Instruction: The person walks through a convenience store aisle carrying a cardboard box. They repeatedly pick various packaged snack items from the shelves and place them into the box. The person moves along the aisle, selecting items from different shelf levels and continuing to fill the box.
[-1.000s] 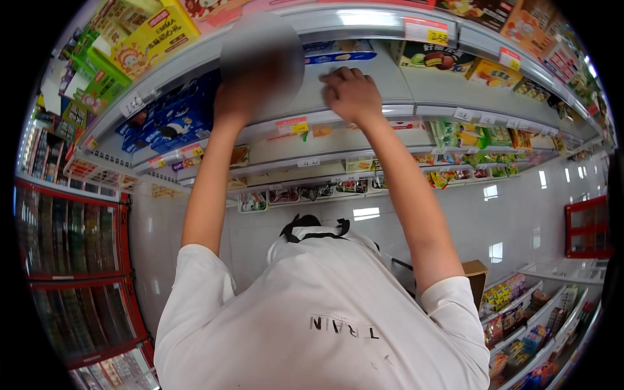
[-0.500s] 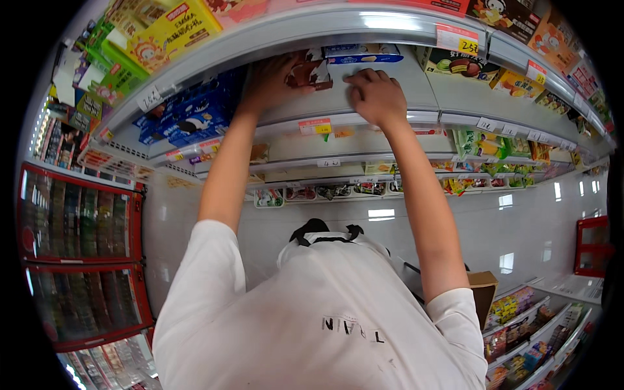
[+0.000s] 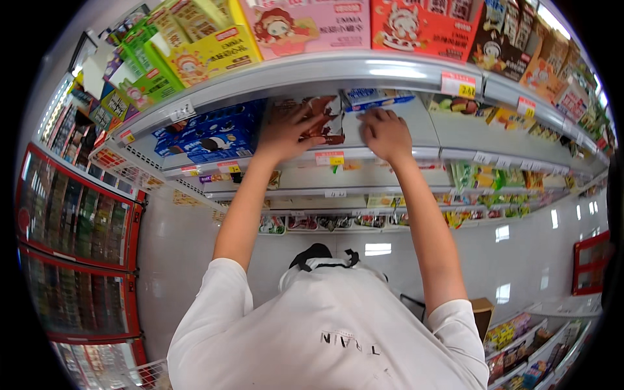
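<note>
On a white shelf below the top tier, my left hand (image 3: pixel 286 135) lies with fingers spread over a brown snack box (image 3: pixel 328 107). Its thumb points right along the box's front. Just to the right, my right hand (image 3: pixel 389 136) has its fingers loosely bent and apart, the tips at the front edge of a flat blue-and-white box (image 3: pixel 378 99). Whether they touch that box I cannot tell. Left of my left hand stand several dark blue biscuit boxes (image 3: pixel 211 133).
Above, the upper shelf edge (image 3: pixel 390 73) with price tags overhangs my hands, bearing yellow, pink and red display boxes (image 3: pixel 312 29). Lower shelves hold bagged snacks (image 3: pixel 484 177). Red-framed glass-door coolers (image 3: pixel 75 201) stand at the left. A cardboard box (image 3: pixel 481 312) is beside my right sleeve.
The view has shifted, so the shelves sit lower in the picture. My left hand has come further over the brown box. The blue-and-white box now lies slightly askew, closer to my right fingertips.
</note>
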Demonstrator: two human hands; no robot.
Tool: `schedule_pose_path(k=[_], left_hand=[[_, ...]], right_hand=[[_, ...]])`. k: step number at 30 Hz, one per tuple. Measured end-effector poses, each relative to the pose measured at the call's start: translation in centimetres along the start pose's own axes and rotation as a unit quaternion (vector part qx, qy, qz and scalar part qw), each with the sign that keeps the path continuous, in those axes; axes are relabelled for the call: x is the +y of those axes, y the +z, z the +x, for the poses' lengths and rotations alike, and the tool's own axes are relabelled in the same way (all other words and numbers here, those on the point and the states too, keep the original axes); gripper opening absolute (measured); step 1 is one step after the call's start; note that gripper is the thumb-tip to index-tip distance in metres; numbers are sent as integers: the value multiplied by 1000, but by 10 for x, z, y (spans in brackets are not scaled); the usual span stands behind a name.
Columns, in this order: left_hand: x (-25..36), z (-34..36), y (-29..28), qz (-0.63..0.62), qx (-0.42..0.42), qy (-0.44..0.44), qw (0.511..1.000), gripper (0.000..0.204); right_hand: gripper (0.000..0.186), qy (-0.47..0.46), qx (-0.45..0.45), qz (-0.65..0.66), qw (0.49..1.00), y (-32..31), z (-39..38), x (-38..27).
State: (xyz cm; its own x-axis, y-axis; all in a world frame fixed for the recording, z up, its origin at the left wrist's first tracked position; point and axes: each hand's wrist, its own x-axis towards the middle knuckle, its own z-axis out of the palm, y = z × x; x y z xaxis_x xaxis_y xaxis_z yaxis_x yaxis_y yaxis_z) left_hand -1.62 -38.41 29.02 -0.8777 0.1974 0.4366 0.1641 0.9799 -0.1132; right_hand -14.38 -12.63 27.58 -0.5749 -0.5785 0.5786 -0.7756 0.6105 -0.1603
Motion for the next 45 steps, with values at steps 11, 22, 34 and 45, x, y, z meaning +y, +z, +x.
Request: schedule_pose_path(k=[11, 22, 34, 45], left_hand=[[41, -49, -81, -141, 182, -27, 973, 63], [112, -214, -31, -844, 229, -375, 307, 69], [95, -283, -51, -818, 305, -403, 275, 83], [-5, -361, -78, -819, 335, -345, 312, 55]], right_hand=[[30, 4, -2, 13, 1000, -6, -2, -4], [25, 13, -91, 560, 823, 1, -63, -167], [37, -149, 79, 351, 921, 13, 49, -270], [47, -158, 75, 168, 970, 55, 81, -301]])
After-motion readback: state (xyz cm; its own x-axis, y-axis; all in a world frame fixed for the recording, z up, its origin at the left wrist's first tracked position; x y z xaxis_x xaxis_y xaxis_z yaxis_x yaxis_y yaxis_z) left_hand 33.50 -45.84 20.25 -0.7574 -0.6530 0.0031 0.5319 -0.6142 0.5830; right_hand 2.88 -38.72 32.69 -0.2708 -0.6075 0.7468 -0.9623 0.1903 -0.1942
